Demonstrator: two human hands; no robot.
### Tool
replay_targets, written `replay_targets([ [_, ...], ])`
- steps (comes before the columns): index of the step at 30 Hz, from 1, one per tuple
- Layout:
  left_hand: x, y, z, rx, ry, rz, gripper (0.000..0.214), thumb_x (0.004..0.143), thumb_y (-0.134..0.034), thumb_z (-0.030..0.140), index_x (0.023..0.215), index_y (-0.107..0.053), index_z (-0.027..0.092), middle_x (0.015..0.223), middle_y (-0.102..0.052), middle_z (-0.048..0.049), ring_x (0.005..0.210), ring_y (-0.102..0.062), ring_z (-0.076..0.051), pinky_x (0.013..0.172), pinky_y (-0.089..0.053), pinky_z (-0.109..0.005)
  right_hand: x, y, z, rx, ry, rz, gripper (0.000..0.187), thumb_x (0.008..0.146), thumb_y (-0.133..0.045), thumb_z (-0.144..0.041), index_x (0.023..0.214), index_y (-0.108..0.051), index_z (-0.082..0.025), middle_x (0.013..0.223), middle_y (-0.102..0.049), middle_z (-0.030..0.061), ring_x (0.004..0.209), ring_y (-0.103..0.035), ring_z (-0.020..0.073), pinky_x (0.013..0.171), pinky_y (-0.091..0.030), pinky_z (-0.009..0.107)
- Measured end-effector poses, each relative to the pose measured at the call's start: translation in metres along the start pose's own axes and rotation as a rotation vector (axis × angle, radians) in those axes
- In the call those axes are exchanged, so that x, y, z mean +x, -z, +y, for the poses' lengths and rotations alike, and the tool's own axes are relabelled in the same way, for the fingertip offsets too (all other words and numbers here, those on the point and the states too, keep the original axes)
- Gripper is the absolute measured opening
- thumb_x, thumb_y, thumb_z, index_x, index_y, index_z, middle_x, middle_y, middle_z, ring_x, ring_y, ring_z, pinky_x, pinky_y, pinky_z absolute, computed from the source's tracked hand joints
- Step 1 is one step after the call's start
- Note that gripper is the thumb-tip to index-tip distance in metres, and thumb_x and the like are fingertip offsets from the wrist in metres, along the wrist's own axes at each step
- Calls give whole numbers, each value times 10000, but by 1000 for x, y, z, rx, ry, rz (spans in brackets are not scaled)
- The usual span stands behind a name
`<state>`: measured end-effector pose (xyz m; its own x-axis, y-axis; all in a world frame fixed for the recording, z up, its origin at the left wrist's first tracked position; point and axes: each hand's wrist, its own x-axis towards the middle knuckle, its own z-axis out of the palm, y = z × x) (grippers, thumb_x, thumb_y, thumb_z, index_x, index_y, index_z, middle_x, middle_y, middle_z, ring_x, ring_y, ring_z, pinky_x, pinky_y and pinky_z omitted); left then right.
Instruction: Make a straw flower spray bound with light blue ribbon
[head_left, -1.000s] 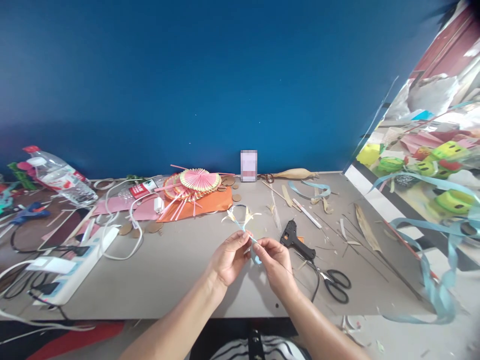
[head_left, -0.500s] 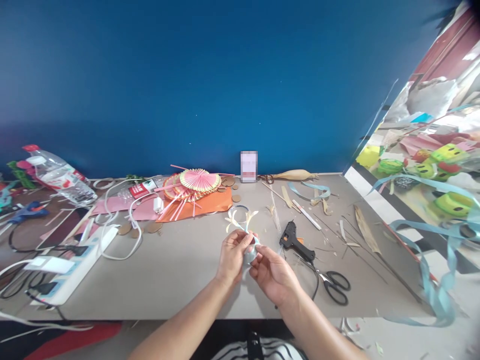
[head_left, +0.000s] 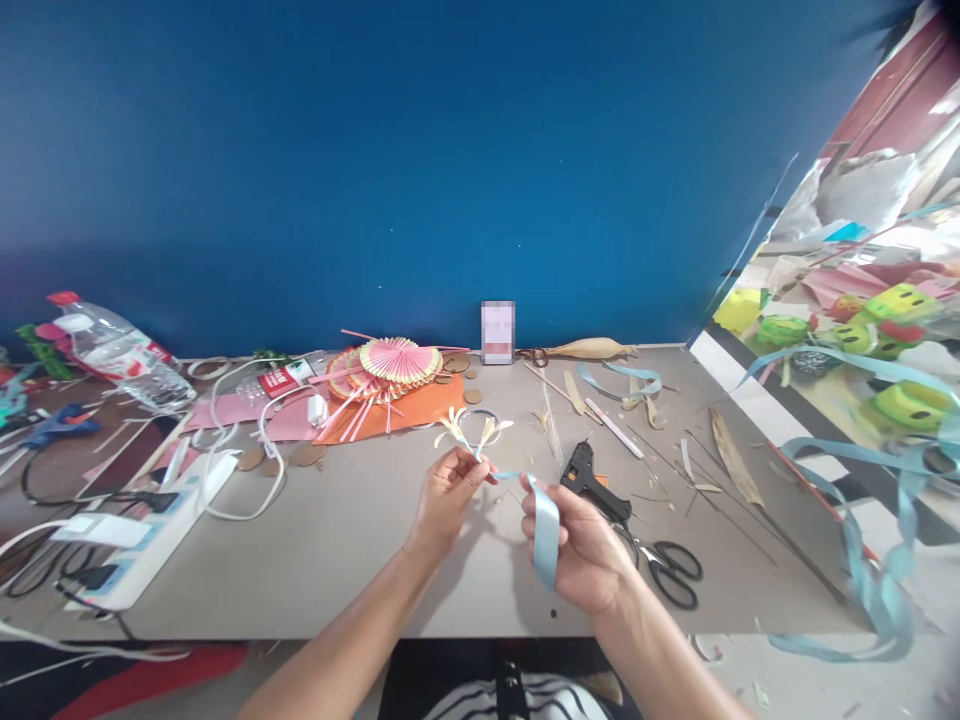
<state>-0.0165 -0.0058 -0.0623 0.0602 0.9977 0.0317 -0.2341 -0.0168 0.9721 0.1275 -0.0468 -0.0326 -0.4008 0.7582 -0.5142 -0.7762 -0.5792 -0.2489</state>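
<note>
My left hand point(head_left: 444, 493) pinches the stem of a small cream paper flower point(head_left: 471, 432), held above the grey table point(head_left: 360, 540). A light blue ribbon point(head_left: 541, 520) runs from that stem to my right hand point(head_left: 581, 545), whose fingers are closed on it, with a loose end hanging over the palm. The two hands are a short way apart, and the ribbon is stretched between them.
A black glue gun point(head_left: 589, 478) and black scissors point(head_left: 671, 568) lie just right of my hands. Pink paper fans point(head_left: 390, 363) on orange paper sit behind. A white power strip point(head_left: 150, 530), cables and a plastic bottle point(head_left: 120, 350) are at left. Loose blue ribbon point(head_left: 877, 560) hangs at right.
My hands were close together at the flower stem. Since then my right hand has pulled away to the right and nearer me, drawing the blue ribbon out from the stem.
</note>
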Motion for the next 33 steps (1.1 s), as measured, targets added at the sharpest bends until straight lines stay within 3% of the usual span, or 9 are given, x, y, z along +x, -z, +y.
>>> replay_targets([
  [4, -2, 2, 4, -39, 52, -31, 163, 647, -632, 254, 646, -496, 164, 634, -596, 29, 574, -582, -115, 664, -431, -269, 4, -3, -9, 75, 97, 30, 124, 694, -587, -151, 803, -539, -117, 411, -375, -109, 278, -248, -8, 275, -195, 109],
  [9, -5, 0, 2, -75, 68, -64, 152, 646, -635, 244, 648, -508, 161, 650, -614, 22, 559, -588, -121, 656, -438, -280, 9, -6, -8, 163, 140, 115, 81, 731, -515, -75, 776, -494, -138, 515, -507, -76, 274, -301, -11, 259, -234, 110],
  [14, -7, 1, 3, -62, 44, -59, 117, 644, -642, 224, 632, -542, 165, 653, -623, 11, 652, -602, -135, 718, -434, -276, 4, -8, -7, 192, 89, 80, 135, 757, -495, -97, 885, -530, -120, 395, -384, -105, 274, -320, 3, 279, -259, 101],
  [18, -9, 2, 8, -64, 68, -96, 129, 622, -658, 234, 610, -550, 164, 643, -611, 7, 632, -585, -135, 679, -456, -280, 1, -6, -9, 204, 47, 63, 212, 782, -471, -129, 982, -535, -102, 356, -334, -110, 273, -313, 11, 287, -269, 95],
  [22, -10, 1, 15, -76, 98, -149, 131, 642, -643, 246, 626, -553, 153, 613, -585, 9, 574, -588, -136, 638, -466, -287, 3, -3, -17, 185, 96, 32, 251, 758, -481, -94, 1001, -532, -125, 367, -366, -101, 293, -334, 21, 296, -297, 96],
  [26, -9, 0, 18, -112, 204, -101, 159, 627, -657, 245, 603, -536, 144, 596, -582, 14, 552, -591, -130, 639, -468, -284, 13, 8, -25, -56, 372, 180, 459, 662, -567, -73, 1097, -464, -178, 707, -607, -2, 408, -468, 36, 324, -348, 125],
  [28, -8, 1, 18, -141, 280, -71, 175, 604, -674, 240, 594, -532, 138, 585, -582, 13, 544, -588, -122, 638, -468, -274, 18, 16, -27, -292, 622, 282, 587, 639, -595, -117, 1179, -399, -236, 943, -594, 45, 573, -568, 92, 368, -390, 158],
  [31, -5, 4, 18, -151, 379, -36, 201, 567, -698, 234, 585, -526, 133, 572, -590, 9, 535, -594, -122, 627, -461, -258, 20, 28, -25, -850, 1051, 345, 563, 680, -542, -156, 1209, -396, -285, 1165, -468, 75, 800, -570, 153, 510, -459, 227],
  [33, -3, 5, 17, -137, 406, -19, 215, 543, -713, 233, 577, -527, 130, 564, -597, 3, 526, -595, -125, 612, -457, -252, 18, 29, -20, -1304, 1267, 270, 439, 707, -504, -139, 1127, -503, -265, 1192, -448, 85, 903, -527, 188, 668, -468, 314],
])
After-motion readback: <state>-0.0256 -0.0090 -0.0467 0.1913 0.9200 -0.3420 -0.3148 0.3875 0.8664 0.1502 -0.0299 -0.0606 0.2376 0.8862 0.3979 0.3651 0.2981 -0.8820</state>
